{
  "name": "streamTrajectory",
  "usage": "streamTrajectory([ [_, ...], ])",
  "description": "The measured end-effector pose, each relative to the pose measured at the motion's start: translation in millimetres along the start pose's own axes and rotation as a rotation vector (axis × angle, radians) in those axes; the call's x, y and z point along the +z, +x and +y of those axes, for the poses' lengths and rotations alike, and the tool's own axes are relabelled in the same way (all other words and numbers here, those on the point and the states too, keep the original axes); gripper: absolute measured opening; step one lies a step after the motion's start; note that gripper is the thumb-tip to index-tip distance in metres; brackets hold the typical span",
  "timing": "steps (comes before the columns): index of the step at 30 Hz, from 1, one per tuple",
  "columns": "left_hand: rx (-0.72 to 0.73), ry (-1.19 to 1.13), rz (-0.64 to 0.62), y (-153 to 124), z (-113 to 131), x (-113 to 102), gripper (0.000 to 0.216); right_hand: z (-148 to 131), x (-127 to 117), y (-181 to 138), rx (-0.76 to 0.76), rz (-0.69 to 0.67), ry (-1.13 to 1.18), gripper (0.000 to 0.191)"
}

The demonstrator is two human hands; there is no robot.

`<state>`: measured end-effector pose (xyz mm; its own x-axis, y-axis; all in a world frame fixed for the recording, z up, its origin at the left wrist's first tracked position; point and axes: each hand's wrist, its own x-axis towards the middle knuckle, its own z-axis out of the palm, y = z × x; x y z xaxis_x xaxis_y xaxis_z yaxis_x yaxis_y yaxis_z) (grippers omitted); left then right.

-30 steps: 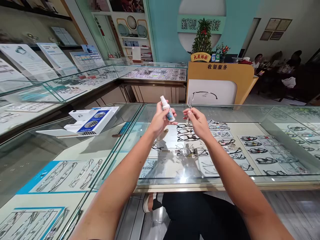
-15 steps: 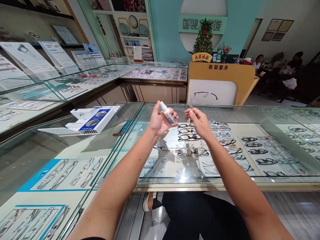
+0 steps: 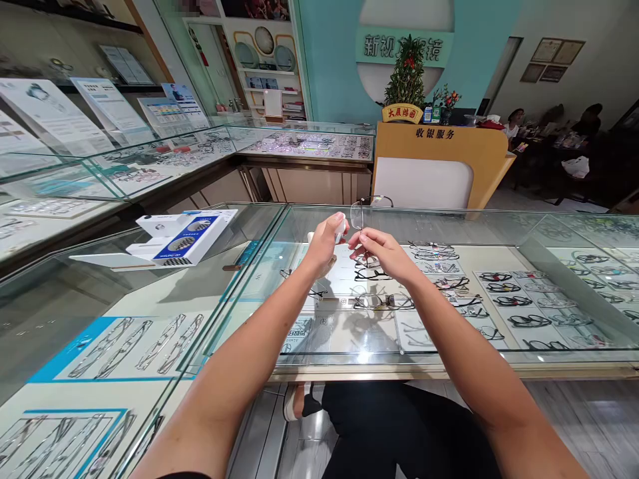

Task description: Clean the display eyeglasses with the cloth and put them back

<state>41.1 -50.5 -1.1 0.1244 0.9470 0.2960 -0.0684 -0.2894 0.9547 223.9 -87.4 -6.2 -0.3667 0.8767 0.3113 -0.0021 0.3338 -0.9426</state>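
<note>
My left hand is closed around a small white spray bottle, whose top points toward the glasses and whose label is mostly hidden by my fingers. Beside it, my right hand pinches a pair of eyeglasses by the lower part of the frame. One clear lens faces the bottle, and a dark temple arm stretches out behind it to the right. Both hands are above the glass display counter, close together.
Several eyeglass frames lie under the glass. An opened white and blue box sits on the counter at left. A wooden cashier desk with a plant stands ahead. Other people are at the far right.
My left hand has turned the bottle from facing up and showing its label to pointing at the glasses. My right hand has moved left and rotated the glasses, bringing a lens near the bottle.
</note>
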Motion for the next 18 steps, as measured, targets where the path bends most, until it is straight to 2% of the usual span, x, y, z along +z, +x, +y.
streamTrajectory([
  [7,0.067,0.032,0.016,-0.7,-0.1,0.3,0.062,-3.8,3.1,-2.4,0.016,-0.041,0.019,0.047],
  [12,0.042,0.026,0.008,-0.2,-0.9,-1.1,0.062,-3.1,1.9,-0.8,0.017,-0.026,0.070,0.051],
  [16,0.050,0.095,-0.010,0.7,-1.7,-2.1,0.059,0.3,-2.5,3.8,0.026,0.072,0.165,0.050],
  [18,0.076,0.164,-0.061,1.6,-3.7,-2.5,0.058,2.2,-5.5,5.9,0.021,0.141,0.207,0.048],
])
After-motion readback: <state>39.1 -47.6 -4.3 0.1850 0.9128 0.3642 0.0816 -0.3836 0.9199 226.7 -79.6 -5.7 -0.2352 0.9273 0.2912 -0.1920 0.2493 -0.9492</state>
